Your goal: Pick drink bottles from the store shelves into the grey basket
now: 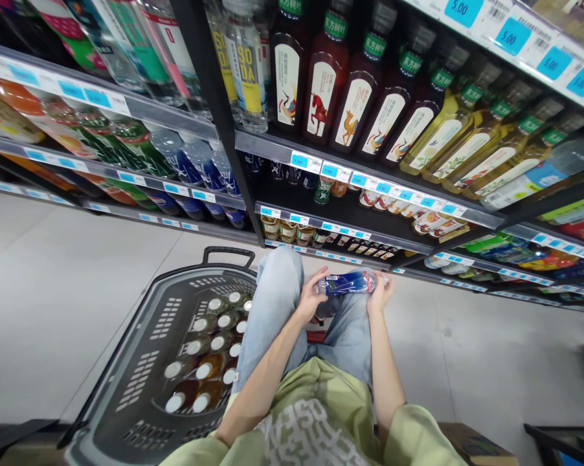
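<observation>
A clear plastic drink bottle with a blue label (348, 283) lies sideways above my knees, held between both hands. My left hand (311, 294) grips its left end, fingers curled around it. At the other end, by the red band, my right hand (380, 291) is closed on it. Beside my left leg stands a dark grey shopping basket (141, 382) with several upright bottles (219, 341) in it, white caps up. Part of the basket is hidden by my leg.
Drink shelves (370, 155) run across in front, lined with several bottles of tea (325, 84) and soda water (246, 71). More drinks (141, 145) fill the left shelves. A brown cardboard box (471, 443) and a dark rack (559, 440) are at the lower right.
</observation>
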